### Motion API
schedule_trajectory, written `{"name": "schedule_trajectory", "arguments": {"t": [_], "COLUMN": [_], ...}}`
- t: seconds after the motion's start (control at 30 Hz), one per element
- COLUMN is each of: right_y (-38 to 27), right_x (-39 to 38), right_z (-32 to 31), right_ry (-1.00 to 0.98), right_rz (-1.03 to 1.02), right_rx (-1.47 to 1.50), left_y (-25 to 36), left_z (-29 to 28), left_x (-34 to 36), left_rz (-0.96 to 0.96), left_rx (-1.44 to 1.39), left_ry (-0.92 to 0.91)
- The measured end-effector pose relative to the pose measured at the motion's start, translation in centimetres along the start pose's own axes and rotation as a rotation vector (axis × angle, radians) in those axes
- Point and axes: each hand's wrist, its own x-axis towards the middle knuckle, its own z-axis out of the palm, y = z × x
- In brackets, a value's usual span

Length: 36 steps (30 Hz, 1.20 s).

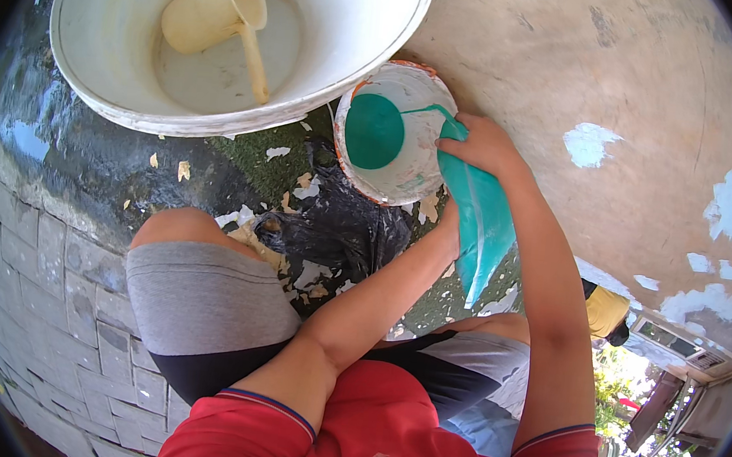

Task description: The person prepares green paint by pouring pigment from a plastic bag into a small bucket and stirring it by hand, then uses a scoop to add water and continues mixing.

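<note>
My right hand (482, 143) grips the upper part of a plastic bag of green liquid (479, 230), tilted so that a thin green stream runs from its narrow end into a paint-stained white bucket (411, 163). Green liquid (370, 133) covers part of the bucket's bottom. Behind the lower part of the bag is my left hand (449, 227), mostly hidden by it, so its fingers do not show. My left forearm reaches up to it from below.
A large white tub (94, 48) holding a cream scoop (202, 14) stands upper left. Crumpled black plastic (340, 231) and paint flakes lie before me. Paving (64, 298) is at left, a patched wall (624, 68) at right. A person in yellow (603, 310) is farther right.
</note>
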Motion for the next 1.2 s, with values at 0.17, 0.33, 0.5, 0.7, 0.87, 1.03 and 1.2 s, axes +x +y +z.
{"name": "schedule_trajectory", "arguments": {"t": [0.17,0.33,0.5,0.7,0.87,1.03,1.2], "right_y": [1.0,0.1,-0.4,-0.1,0.9,1.4,1.9], "right_x": [-0.1,-0.8,-1.4,-2.1,-3.1,-3.7,-4.3], "right_z": [1.1,0.8,0.4,0.5,0.7,1.1,1.5], "right_ry": [0.116,0.095,0.083,0.121,0.121,0.176,0.205], "right_rz": [-0.034,-0.051,-0.033,-0.073,-0.062,-0.066,-0.017], "right_rx": [0.012,-0.028,-0.045,0.017,0.049,0.120,0.209], "left_y": [-0.5,-0.7,-1.0,-1.5,-2.9,-3.3,-3.5], "left_z": [-1.6,-2.1,-1.5,-2.0,-2.3,-4.0,-5.8], "left_x": [1.2,1.4,1.0,1.4,1.3,2.7,3.8], "left_rz": [0.032,0.012,-0.002,0.006,0.007,0.045,0.051], "left_rx": [0.001,0.033,-0.034,-0.016,-0.027,-0.012,-0.024], "left_ry": [-0.071,-0.052,-0.069,-0.061,-0.048,0.021,0.071]}}
